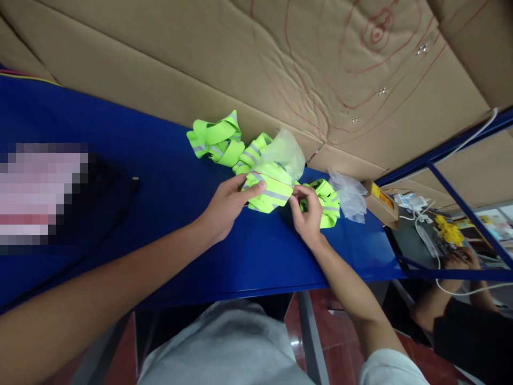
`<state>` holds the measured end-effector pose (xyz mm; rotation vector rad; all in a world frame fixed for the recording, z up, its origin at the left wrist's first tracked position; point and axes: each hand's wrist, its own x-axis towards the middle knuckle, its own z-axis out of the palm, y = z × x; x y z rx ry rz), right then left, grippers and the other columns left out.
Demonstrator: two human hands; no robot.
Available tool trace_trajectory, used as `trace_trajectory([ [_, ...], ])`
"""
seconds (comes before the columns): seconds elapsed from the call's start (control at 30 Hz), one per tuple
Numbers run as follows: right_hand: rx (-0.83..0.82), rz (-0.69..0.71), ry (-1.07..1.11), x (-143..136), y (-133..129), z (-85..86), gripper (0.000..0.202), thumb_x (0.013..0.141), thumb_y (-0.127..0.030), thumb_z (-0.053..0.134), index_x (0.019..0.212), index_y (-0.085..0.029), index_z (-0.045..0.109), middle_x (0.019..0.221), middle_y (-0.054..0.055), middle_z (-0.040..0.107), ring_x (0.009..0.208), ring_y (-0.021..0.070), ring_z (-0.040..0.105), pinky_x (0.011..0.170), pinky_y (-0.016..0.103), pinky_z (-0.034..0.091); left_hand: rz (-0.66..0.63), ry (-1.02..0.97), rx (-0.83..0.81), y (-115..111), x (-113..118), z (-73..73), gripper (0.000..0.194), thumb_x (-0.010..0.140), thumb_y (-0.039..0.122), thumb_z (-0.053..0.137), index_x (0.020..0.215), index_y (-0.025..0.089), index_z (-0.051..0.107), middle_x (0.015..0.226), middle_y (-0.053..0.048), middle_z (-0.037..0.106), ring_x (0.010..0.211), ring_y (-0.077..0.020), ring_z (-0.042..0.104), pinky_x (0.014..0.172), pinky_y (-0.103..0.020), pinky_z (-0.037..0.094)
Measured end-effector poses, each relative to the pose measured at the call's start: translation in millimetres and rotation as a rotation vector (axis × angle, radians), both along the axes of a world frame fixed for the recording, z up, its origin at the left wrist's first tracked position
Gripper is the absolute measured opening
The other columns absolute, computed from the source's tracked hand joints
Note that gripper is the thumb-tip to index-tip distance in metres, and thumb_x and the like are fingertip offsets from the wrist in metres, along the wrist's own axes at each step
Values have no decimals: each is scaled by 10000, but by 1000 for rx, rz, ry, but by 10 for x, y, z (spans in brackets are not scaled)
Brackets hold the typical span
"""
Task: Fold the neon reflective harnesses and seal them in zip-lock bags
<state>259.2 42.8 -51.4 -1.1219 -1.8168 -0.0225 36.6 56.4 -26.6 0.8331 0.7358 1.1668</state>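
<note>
And here the left hand (224, 211) has the folded neon strap (270, 195) pinched, thumb on top, the strap reaching out past its fingertips! The right hand (308, 213), half-curled, meets the strap's far edge; whether it grips, I can't tell. All this just above the blue bench (256, 262), clear bag (285, 155) alongside.

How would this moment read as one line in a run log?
Left hand: grips green strap bundle | Right hand: fingertips at bundle's right edge | Clear bag: against bundle | Nearby: more green straps | Surface: blue table
</note>
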Motion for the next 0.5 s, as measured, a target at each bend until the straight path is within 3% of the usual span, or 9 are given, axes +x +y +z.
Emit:
trace_trajectory([
  [0.27, 192, 51, -117, 97, -2, 102, 159, 1001, -142, 634, 1128, -229, 674, 984, 46, 747, 868, 168, 711, 756, 327, 589, -217, 63, -73, -21, -3, -87, 550, 728, 482, 934, 1182, 200, 805, 1154, -116, 795, 1061, -305, 737, 965, -413, 542],
  [0.5, 91, 122, -182, 175, -16, 217, 82, 1029, -199, 613, 1085, -236, 661, 968, 51, 736, 844, 179, 692, 729, 341, 571, -163, 26, -125, 11, 18, -125, 496, 724, 484, 943, 1106, 191, 824, 1147, -127, 796, 1032, -290, 748, 862, -361, 573],
])
